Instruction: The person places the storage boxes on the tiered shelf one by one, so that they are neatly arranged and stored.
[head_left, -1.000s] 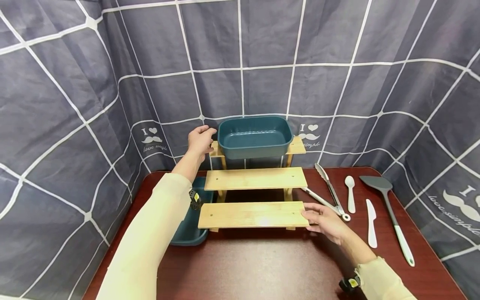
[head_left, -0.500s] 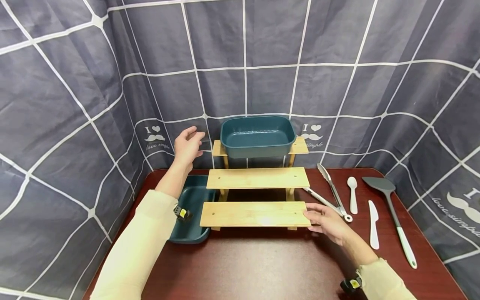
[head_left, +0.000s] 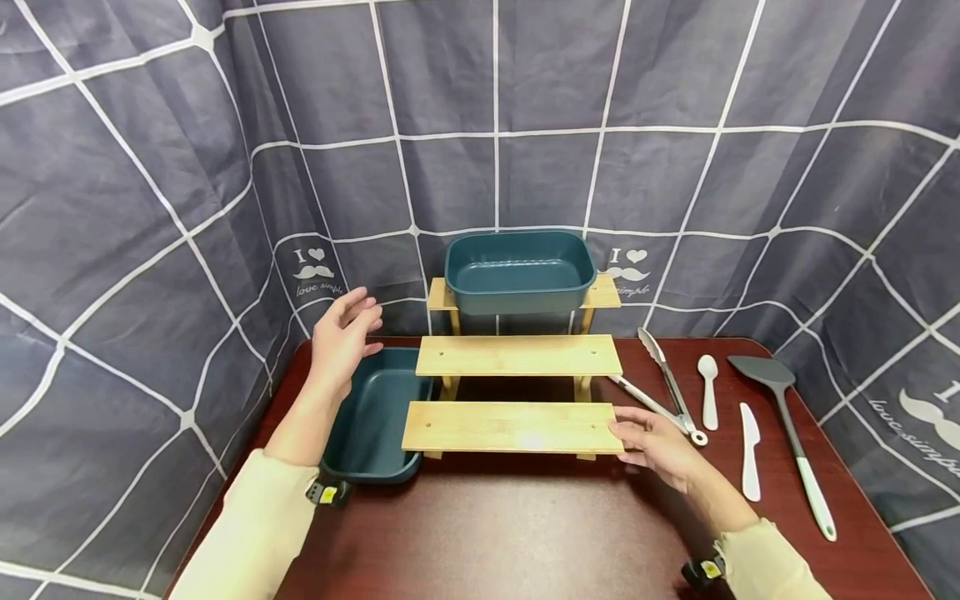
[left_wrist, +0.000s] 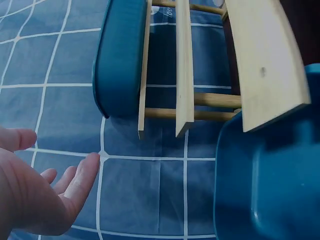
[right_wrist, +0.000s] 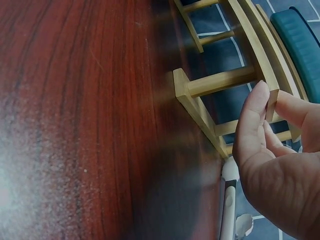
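Observation:
A three-step wooden rack (head_left: 510,427) stands at the back of the dark red table (head_left: 525,525). A teal tray (head_left: 517,271) sits on its top step, and shows from the side in the left wrist view (left_wrist: 117,60). A second teal tray (head_left: 371,421) lies on the table left of the rack, partly under the lowest board (left_wrist: 270,180). My left hand (head_left: 345,333) hovers open above this tray's far end, holding nothing (left_wrist: 40,200). My right hand (head_left: 645,437) pinches the right end of the lowest board between thumb and fingers (right_wrist: 274,107).
Right of the rack lie metal tongs (head_left: 663,383), a white spoon (head_left: 705,387), a white knife (head_left: 748,450) and a grey spatula (head_left: 780,417). A grey checked cloth (head_left: 187,208) walls in the table at the back and on both sides.
My left hand has left the left end of the top tray and drawn back down and to the left, fingers spread. The right hand has stayed on the lowest board.

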